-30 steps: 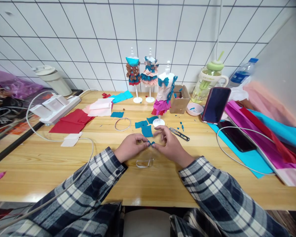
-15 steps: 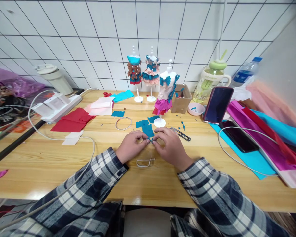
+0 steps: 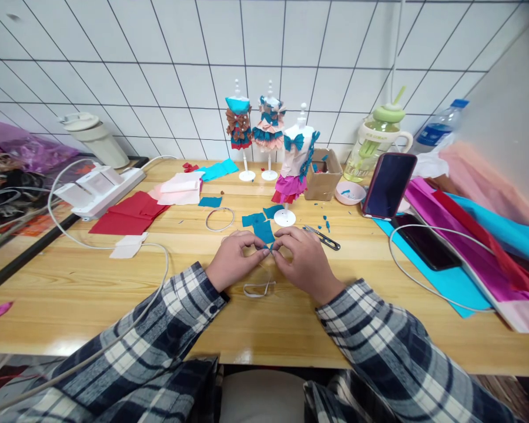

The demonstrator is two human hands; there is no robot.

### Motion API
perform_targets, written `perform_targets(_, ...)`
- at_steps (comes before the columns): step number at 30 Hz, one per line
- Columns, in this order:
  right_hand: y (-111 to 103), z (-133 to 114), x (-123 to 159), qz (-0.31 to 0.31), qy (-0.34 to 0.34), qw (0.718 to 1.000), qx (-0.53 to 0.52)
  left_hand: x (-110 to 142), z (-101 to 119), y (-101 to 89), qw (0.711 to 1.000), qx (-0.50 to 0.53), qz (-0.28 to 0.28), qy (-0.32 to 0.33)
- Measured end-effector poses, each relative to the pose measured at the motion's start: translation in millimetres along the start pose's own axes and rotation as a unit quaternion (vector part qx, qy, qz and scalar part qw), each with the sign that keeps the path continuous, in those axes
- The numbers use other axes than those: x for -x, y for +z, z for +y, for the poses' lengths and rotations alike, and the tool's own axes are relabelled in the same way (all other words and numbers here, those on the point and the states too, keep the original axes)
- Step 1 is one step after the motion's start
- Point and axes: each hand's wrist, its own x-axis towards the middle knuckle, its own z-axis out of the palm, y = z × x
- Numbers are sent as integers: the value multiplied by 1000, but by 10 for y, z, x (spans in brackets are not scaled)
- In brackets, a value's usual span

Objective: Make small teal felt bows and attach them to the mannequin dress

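My left hand (image 3: 234,261) and my right hand (image 3: 306,262) meet over the middle of the wooden table. Between their thumbs and fingertips they pinch a small piece of teal crepe paper (image 3: 268,247), mostly hidden by the fingers. Just beyond lie several teal paper squares (image 3: 263,231). Thread snips (image 3: 328,239) rest beside my right hand. Below the fingers is a loop of white elastic cord (image 3: 256,289). A small dress form (image 3: 295,155) with a teal bow and a magenta and red skirt stands behind the squares.
Two more dressed forms (image 3: 238,120) stand by the tiled wall. A cardboard box (image 3: 324,183), a pink bowl (image 3: 350,192), a propped phone (image 3: 388,185) and a green-lidded jug (image 3: 374,138) are at right. Red paper (image 3: 130,214) and a power strip (image 3: 108,194) lie left.
Both hands stay in nearly the same place, fingertips still together on the teal paper. The whole view has shifted very slightly.
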Motion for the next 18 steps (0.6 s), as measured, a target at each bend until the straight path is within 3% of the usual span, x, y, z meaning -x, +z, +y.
perform_targets(8,31,4,8,-5,-4,1000,5,35,45,5,992,-121,24,31)
perform_targets(12,69,-2,23,-17,-6,999,-41,37,25,-2,985,-162,43,43)
perform_targets(15,65,7,22,-3,7,997,-81,7,-21,-15,991,-124,39,30)
perform_targets(18,14,50,5,49,31,993,-100,-23,-56,-31,1000,-18,18,10)
